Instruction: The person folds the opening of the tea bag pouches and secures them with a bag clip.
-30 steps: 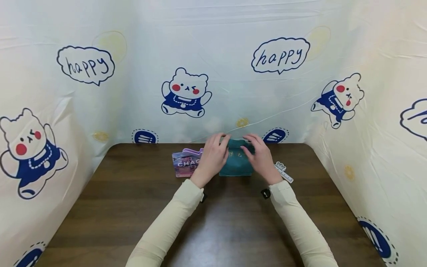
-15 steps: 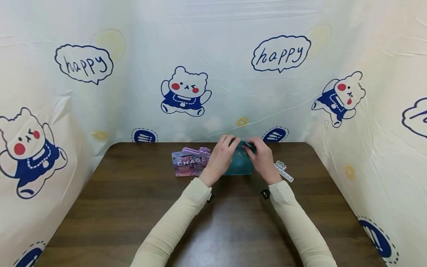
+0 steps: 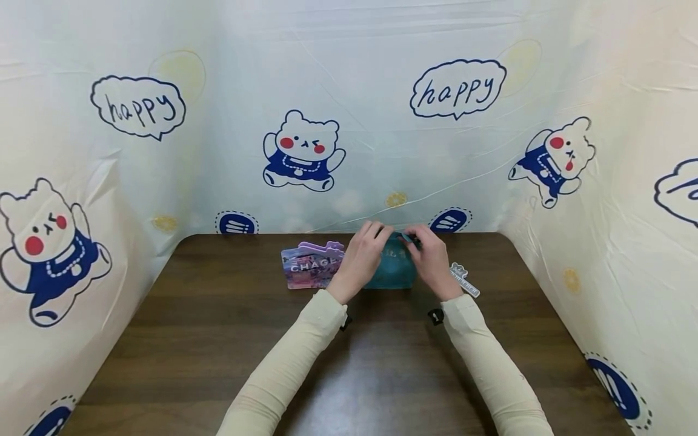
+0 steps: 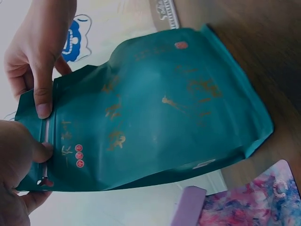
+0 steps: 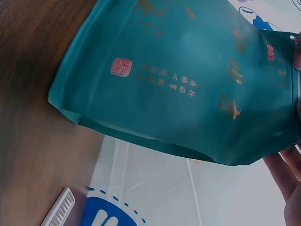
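In the head view a teal zip pouch (image 3: pixel 391 269) with gold lettering stands upright at the back of the table. My left hand (image 3: pixel 360 257) pinches its top edge from the left, thumb in front and fingers behind. On the other side, my right hand (image 3: pixel 433 257) pinches the same top edge near the right corner. The left wrist view shows both thumbs pressing along the pale zip strip (image 4: pixel 47 127) near the pouch's mouth. Most of my right hand lies outside the right wrist view, with fingers (image 5: pixel 281 174) behind the pouch.
Left of the pouch is a pink and blue card (image 3: pixel 308 272) lettered "CHAGE", partly behind my left hand. A purple plastic piece (image 3: pixel 322 247) shows behind the card. Right of my right hand lies a small white ruler (image 3: pixel 465 281). A printed curtain (image 3: pixel 371 163) hangs behind the table (image 3: pixel 382 351).
My left hand has slid right along the pouch's top, closer to the right hand, uncovering more of the card. Over the last half second both hands have barely moved.
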`<state>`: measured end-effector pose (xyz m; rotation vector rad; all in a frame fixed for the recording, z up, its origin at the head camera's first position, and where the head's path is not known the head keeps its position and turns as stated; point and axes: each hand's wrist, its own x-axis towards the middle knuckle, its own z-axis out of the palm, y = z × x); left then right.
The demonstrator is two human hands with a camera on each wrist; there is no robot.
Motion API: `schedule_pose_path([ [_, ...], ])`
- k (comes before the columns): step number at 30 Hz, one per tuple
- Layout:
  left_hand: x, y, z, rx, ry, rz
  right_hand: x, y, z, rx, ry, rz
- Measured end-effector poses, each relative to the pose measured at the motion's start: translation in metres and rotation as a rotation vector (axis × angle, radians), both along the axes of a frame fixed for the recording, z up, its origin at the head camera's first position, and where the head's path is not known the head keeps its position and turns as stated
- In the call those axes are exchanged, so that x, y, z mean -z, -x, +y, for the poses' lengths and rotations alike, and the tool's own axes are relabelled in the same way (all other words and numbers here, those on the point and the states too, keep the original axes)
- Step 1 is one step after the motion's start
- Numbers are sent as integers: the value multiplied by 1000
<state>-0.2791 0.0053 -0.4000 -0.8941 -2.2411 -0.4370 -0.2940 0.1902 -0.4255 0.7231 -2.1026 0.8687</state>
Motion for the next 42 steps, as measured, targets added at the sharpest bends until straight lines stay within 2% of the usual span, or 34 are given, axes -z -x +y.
schedule_pose_path([
  [8, -8, -13, -2, 13, 5, -31, -7, -13, 2, -20, -29, -5],
  [12, -13, -25, -7, 16, -4, -45, -11, -24, -1, -68, -10, -10],
  [18, -18, -43, -19, 3, -39, -82, -15, -37, -13, -141, 14, -25],
  [22, -21, -52, -29, -13, -56, -113, -15, -39, -24, -167, 16, -33],
  [27, -25, -62, -44, -32, -75, -115, -16, -41, -39, -214, 14, -27],
  [35, -20, -69, -66, -67, -93, -132, -9, -44, -61, -317, 24, -61],
  [42, -24, -73, -71, -94, -42, -115, -5, -43, -63, -426, 33, -108],
])
